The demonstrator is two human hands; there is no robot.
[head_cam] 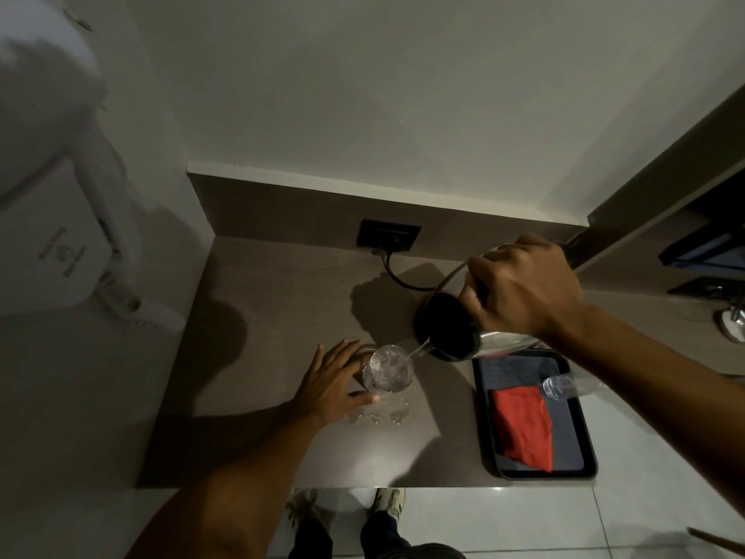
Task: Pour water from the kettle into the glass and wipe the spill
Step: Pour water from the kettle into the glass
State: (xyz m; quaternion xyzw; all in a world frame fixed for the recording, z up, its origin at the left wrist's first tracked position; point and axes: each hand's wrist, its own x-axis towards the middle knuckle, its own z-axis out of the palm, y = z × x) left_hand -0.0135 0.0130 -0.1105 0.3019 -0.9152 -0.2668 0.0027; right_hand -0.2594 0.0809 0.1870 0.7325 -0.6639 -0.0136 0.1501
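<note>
The kettle [455,328] is held tilted over the tabletop [258,316] by the right hand [524,288], whose grip is closed around the handle at the top. The dark open mouth of the kettle is turned toward the camera, and a thin stream of water [415,351] is seen running from its spout into the glass [389,369]. The glass stands upright on the tabletop, just left of and below the spout, and is partly filled. It is steadied by the left hand [334,381]: the grip is loosely wrapped around the left side of the glass, with the fingers spread behind it and the thumb in front. A small puddle of spilled water [381,413] is seen on the tabletop just in front of the glass.

To the right, a dark tray [588,449] lies on the tabletop, near its front edge. A folded red cloth [524,429] is laid in the tray, and a clear bottle [564,385] lies beside the cloth, partly hidden under the right forearm. A black cord [397,276] is run from a wall socket [389,236] toward the spot behind the kettle.
</note>
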